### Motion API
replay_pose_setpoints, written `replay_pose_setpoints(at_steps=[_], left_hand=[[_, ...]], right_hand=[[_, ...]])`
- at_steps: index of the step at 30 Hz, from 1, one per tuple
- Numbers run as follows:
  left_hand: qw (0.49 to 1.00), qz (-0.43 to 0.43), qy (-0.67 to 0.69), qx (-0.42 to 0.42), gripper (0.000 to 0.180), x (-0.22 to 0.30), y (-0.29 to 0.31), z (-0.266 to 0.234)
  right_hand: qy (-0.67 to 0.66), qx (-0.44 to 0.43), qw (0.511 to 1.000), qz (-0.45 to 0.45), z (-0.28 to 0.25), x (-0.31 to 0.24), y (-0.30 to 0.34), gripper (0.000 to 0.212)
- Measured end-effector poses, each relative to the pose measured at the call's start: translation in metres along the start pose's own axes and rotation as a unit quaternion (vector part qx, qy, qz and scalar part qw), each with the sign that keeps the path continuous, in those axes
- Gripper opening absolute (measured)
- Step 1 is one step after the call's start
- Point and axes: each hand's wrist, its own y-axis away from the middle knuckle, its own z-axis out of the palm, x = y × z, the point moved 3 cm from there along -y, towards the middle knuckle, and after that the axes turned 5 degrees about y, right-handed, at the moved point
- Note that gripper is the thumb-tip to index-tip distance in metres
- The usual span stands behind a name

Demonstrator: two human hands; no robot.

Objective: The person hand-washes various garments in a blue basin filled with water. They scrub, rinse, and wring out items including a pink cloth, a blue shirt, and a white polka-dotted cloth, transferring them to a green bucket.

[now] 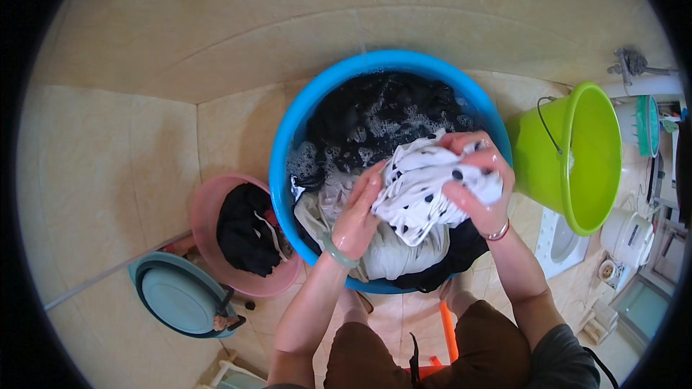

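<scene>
Between my two hands hangs a wet white garment with black dots (422,191), bunched up above a large blue tub (282,166). My left hand (358,209) is closed on its left side, a pale green bangle on that wrist. On the right, my right hand (484,184) grips the same cloth, fingers curled over it, with a bracelet at the wrist. Dark clothes (375,115) soak in sudsy water at the tub's far side. A pale cream garment (404,256) lies over the near part, partly hidden by my hands.
Left of the tub stands a pink basin (205,205) holding black clothing (249,234), beside a grey-green basin (176,299). A lime-green bucket (595,166) with a wire handle is at the right. Near it are a white squat toilet (566,245) and a white tub (626,238).
</scene>
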Motion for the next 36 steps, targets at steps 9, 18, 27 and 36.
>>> replay_pose_setpoints(at_steps=[9, 18, 27, 36], left_hand=[[0.958, -0.088, 0.265, 0.059, 0.047, 0.005, 0.002, 0.039], [0.768, 0.486, -0.383, 0.166, 0.046, 0.032, 0.024, 0.07], [0.612, 0.544, -0.559, -0.13, 0.035, 0.048, 0.036, 0.105], [0.455, 0.565, -0.654, -0.217, 0.017, 0.029, 0.065, 0.116]], right_hand=[[-0.057, 0.077, 0.989, 0.111, 0.023, 0.009, 0.049, 0.032], [-0.492, 0.182, 0.711, 0.468, 0.052, 0.046, 0.046, 0.029], [-0.531, 0.035, 0.704, 0.47, 0.054, 0.035, 0.042, 0.031], [-0.447, -0.158, 0.64, 0.604, 0.059, 0.027, 0.024, 0.025]])
